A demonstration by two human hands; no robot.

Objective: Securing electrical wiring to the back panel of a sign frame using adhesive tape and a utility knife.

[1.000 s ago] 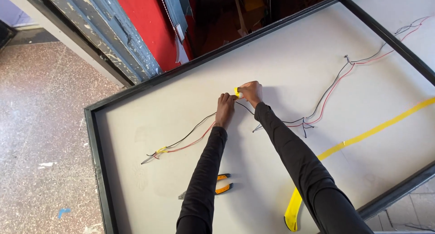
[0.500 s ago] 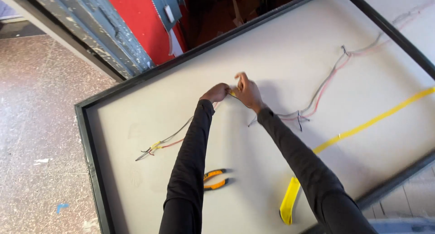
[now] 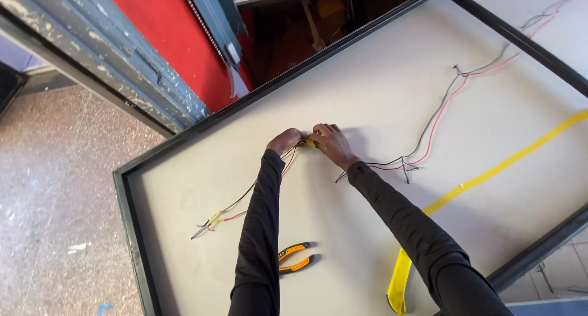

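— Which way does the wire run?

— The red and black wire (image 3: 245,199) lies slantwise on the white panel (image 3: 367,89): its loose end, with a bit of yellow tape, points down-left, and it climbs up-right to the hands.

— And the hands?

— The left hand (image 3: 285,140) is curled on the wire; the right hand (image 3: 329,143), touching it, pinches a small yellow piece (image 3: 310,143) at the same spot. Past the right wrist, more wire (image 3: 429,120) runs on up-right.

— What else is about?

— Orange-handled pliers (image 3: 295,258) lie near the left sleeve, and a yellow strip (image 3: 490,172) crosses the panel. The panel has a dark frame (image 3: 125,218); speckled floor (image 3: 55,187) is left, a red wall (image 3: 165,40) above.
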